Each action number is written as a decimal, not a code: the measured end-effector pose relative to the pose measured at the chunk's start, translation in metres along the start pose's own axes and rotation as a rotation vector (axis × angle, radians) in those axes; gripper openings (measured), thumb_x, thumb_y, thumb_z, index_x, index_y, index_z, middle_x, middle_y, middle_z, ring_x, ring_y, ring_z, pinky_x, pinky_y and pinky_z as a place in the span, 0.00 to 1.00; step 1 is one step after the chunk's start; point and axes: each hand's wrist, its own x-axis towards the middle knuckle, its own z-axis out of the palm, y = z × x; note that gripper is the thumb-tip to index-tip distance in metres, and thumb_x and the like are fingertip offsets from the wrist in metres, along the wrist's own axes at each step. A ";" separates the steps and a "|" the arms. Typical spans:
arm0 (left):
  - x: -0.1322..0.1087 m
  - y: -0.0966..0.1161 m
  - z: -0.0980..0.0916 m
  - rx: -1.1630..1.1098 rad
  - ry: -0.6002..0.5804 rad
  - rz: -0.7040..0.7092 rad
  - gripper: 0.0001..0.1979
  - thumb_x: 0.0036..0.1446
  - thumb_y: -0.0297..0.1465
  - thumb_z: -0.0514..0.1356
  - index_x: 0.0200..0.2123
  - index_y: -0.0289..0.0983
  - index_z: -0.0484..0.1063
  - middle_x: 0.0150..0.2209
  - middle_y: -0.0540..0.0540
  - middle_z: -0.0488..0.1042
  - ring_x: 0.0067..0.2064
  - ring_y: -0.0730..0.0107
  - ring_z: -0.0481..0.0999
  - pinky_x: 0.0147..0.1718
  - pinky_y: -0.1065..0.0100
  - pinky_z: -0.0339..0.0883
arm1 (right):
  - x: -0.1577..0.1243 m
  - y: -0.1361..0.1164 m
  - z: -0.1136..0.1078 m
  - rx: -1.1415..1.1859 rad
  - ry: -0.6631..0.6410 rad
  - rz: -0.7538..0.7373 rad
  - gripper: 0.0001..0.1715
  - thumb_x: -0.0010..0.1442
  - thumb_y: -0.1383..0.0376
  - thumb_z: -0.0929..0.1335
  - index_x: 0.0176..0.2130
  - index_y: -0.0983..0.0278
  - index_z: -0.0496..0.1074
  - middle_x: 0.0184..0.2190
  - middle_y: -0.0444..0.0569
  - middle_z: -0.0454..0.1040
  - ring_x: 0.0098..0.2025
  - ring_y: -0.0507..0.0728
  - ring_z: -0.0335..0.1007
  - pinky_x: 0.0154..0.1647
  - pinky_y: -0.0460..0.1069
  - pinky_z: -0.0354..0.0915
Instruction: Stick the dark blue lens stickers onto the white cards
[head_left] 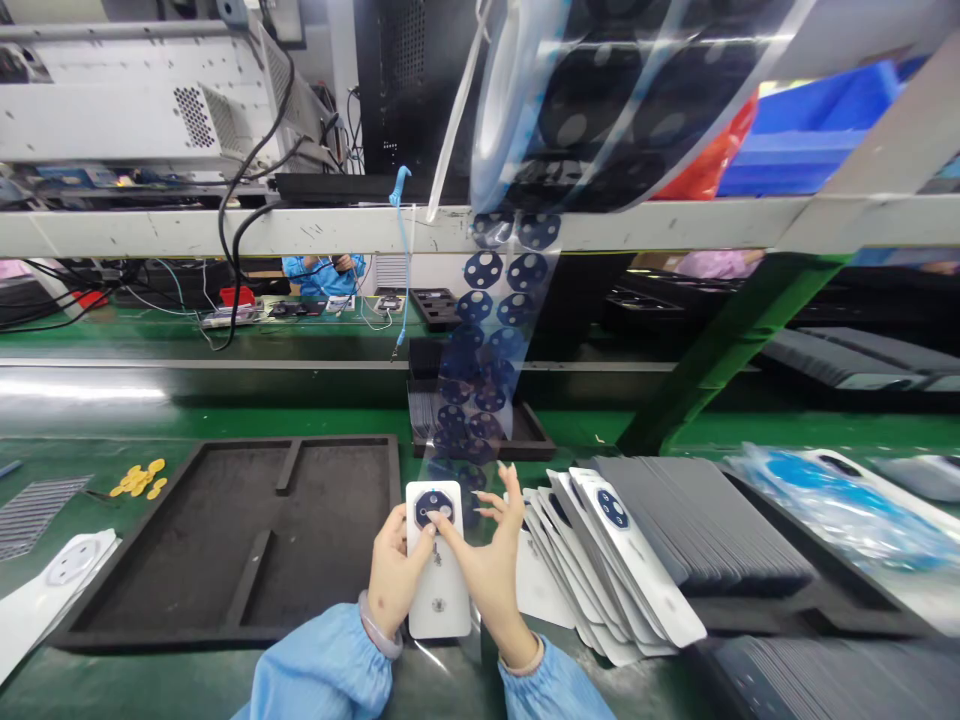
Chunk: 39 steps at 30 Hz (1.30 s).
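Observation:
A white phone back cover (439, 605) stands upright in the middle, with a dark round camera-ring sticker (433, 503) near its top. My left hand (396, 565) grips the cover's left edge, its thumb lying on the front just below the sticker. With its thumb pressed on the sticker, my right hand (491, 560) has its other fingers spread and raised to the right. Behind the cover hangs a clear strip of dark round stickers (484, 380), coming down from a large roll (600, 100). Several white covers (622, 570) lean in a fanned stack right of my right hand.
A black tray (322, 560) with dividers lies at left, near yellow round pieces (139, 480) and more white covers (67, 575). Grey sheets (697, 520) fill a tray at right, beside plastic-wrapped covers (847, 500). A white shelf beam (315, 232) crosses above; a co-worker's blue sleeve (300, 270) shows beyond.

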 end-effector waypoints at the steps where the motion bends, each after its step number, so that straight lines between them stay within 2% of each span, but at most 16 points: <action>1: 0.000 0.001 0.001 0.005 -0.013 -0.005 0.19 0.51 0.42 0.66 0.41 0.36 0.70 0.36 0.45 0.80 0.34 0.66 0.78 0.31 0.70 0.70 | 0.001 0.000 0.000 0.066 -0.068 0.059 0.49 0.53 0.55 0.74 0.66 0.56 0.51 0.61 0.56 0.60 0.49 0.61 0.67 0.49 0.56 0.65; 4: 0.000 0.001 0.001 0.045 -0.060 -0.005 0.17 0.48 0.38 0.69 0.38 0.36 0.69 0.32 0.48 0.79 0.31 0.70 0.77 0.30 0.72 0.68 | 0.003 0.003 0.000 0.209 -0.276 0.230 0.28 0.57 0.53 0.71 0.53 0.61 0.67 0.46 0.52 0.74 0.44 0.60 0.71 0.45 0.53 0.67; 6: 0.000 0.000 0.001 0.055 -0.080 -0.015 0.17 0.47 0.37 0.70 0.35 0.36 0.69 0.30 0.49 0.78 0.30 0.71 0.76 0.30 0.73 0.67 | 0.003 0.006 0.000 0.210 -0.290 0.271 0.20 0.59 0.50 0.69 0.42 0.63 0.71 0.35 0.49 0.75 0.37 0.59 0.71 0.39 0.51 0.68; 8: 0.002 -0.002 0.000 0.040 -0.083 -0.036 0.18 0.46 0.38 0.70 0.34 0.36 0.68 0.29 0.49 0.77 0.29 0.72 0.75 0.28 0.73 0.66 | 0.004 0.007 -0.001 0.217 -0.284 0.248 0.22 0.62 0.48 0.66 0.39 0.64 0.72 0.33 0.49 0.76 0.36 0.58 0.71 0.38 0.50 0.68; 11: 0.004 -0.002 -0.001 -0.042 -0.061 -0.079 0.19 0.46 0.41 0.70 0.35 0.36 0.68 0.29 0.48 0.78 0.28 0.72 0.75 0.27 0.72 0.67 | 0.008 0.007 -0.005 0.310 -0.357 0.239 0.25 0.63 0.49 0.65 0.52 0.62 0.71 0.44 0.52 0.76 0.44 0.60 0.73 0.45 0.51 0.68; 14: 0.005 0.001 0.000 -0.170 -0.020 -0.117 0.20 0.47 0.44 0.69 0.34 0.35 0.69 0.27 0.48 0.78 0.25 0.72 0.75 0.26 0.72 0.67 | 0.011 0.006 -0.008 0.468 -0.557 0.330 0.39 0.61 0.51 0.68 0.66 0.57 0.54 0.46 0.50 0.76 0.46 0.59 0.74 0.48 0.54 0.69; 16: 0.005 0.001 0.001 -0.222 0.002 -0.118 0.20 0.47 0.44 0.68 0.33 0.35 0.68 0.26 0.49 0.77 0.24 0.72 0.74 0.24 0.72 0.67 | 0.011 0.005 -0.009 0.561 -0.698 0.366 0.48 0.59 0.53 0.70 0.69 0.57 0.44 0.46 0.50 0.76 0.47 0.60 0.74 0.50 0.57 0.69; 18: 0.006 0.001 0.000 -0.234 0.030 -0.098 0.20 0.47 0.44 0.68 0.32 0.36 0.68 0.27 0.49 0.77 0.26 0.70 0.76 0.26 0.71 0.68 | 0.008 0.005 -0.008 0.567 -0.729 0.339 0.53 0.57 0.56 0.71 0.69 0.57 0.40 0.51 0.53 0.74 0.50 0.62 0.72 0.53 0.59 0.67; 20: 0.007 -0.002 -0.001 -0.228 0.068 -0.067 0.19 0.48 0.44 0.68 0.34 0.36 0.69 0.30 0.48 0.78 0.31 0.67 0.78 0.32 0.70 0.71 | -0.001 0.005 -0.007 0.425 -0.640 0.255 0.53 0.56 0.58 0.70 0.69 0.56 0.39 0.58 0.56 0.67 0.57 0.63 0.68 0.57 0.61 0.64; 22: 0.008 -0.005 -0.004 -0.239 0.087 -0.049 0.19 0.49 0.44 0.67 0.38 0.37 0.70 0.34 0.47 0.79 0.36 0.65 0.79 0.37 0.68 0.72 | -0.015 0.005 -0.007 0.148 -0.540 0.119 0.56 0.53 0.61 0.72 0.69 0.55 0.41 0.66 0.58 0.54 0.63 0.67 0.58 0.61 0.64 0.59; 24: 0.009 -0.007 -0.006 -0.281 0.049 -0.066 0.20 0.49 0.43 0.67 0.42 0.39 0.69 0.38 0.47 0.80 0.40 0.63 0.80 0.40 0.66 0.72 | -0.029 0.005 -0.009 -0.141 -0.503 -0.049 0.59 0.48 0.65 0.74 0.69 0.55 0.44 0.70 0.56 0.43 0.67 0.71 0.48 0.63 0.66 0.55; 26: 0.009 -0.008 -0.008 -0.299 -0.031 -0.110 0.21 0.49 0.41 0.67 0.44 0.40 0.68 0.40 0.47 0.80 0.41 0.61 0.80 0.41 0.64 0.72 | -0.038 0.006 -0.014 -0.329 -0.494 -0.207 0.57 0.48 0.69 0.73 0.69 0.54 0.46 0.71 0.54 0.40 0.68 0.73 0.46 0.63 0.67 0.57; 29: 0.010 -0.006 -0.010 -0.242 -0.131 -0.115 0.22 0.52 0.42 0.66 0.46 0.40 0.66 0.42 0.42 0.81 0.43 0.57 0.81 0.45 0.59 0.71 | -0.030 0.006 -0.036 -0.455 -0.413 -0.359 0.50 0.53 0.71 0.68 0.69 0.54 0.49 0.71 0.51 0.40 0.68 0.71 0.48 0.61 0.65 0.60; 31: 0.010 -0.003 -0.011 -0.193 -0.122 -0.062 0.23 0.54 0.45 0.63 0.47 0.39 0.64 0.46 0.38 0.79 0.47 0.54 0.80 0.50 0.55 0.69 | -0.011 0.008 -0.064 -0.497 -0.345 -0.364 0.44 0.56 0.68 0.67 0.68 0.54 0.53 0.71 0.49 0.41 0.68 0.70 0.47 0.62 0.65 0.58; 35: 0.013 -0.004 -0.015 -0.135 -0.039 0.014 0.22 0.57 0.47 0.59 0.47 0.39 0.63 0.53 0.35 0.75 0.51 0.53 0.78 0.52 0.52 0.66 | 0.035 0.029 -0.134 -0.505 -0.223 -0.229 0.34 0.61 0.58 0.65 0.65 0.59 0.60 0.66 0.51 0.56 0.68 0.66 0.49 0.67 0.63 0.52; 39: 0.017 -0.004 -0.015 -0.107 -0.033 0.059 0.20 0.59 0.46 0.57 0.47 0.39 0.63 0.54 0.36 0.74 0.51 0.55 0.77 0.52 0.54 0.66 | 0.055 0.061 -0.180 -0.607 -0.222 -0.053 0.32 0.61 0.52 0.60 0.56 0.66 0.71 0.58 0.58 0.68 0.63 0.67 0.60 0.63 0.64 0.58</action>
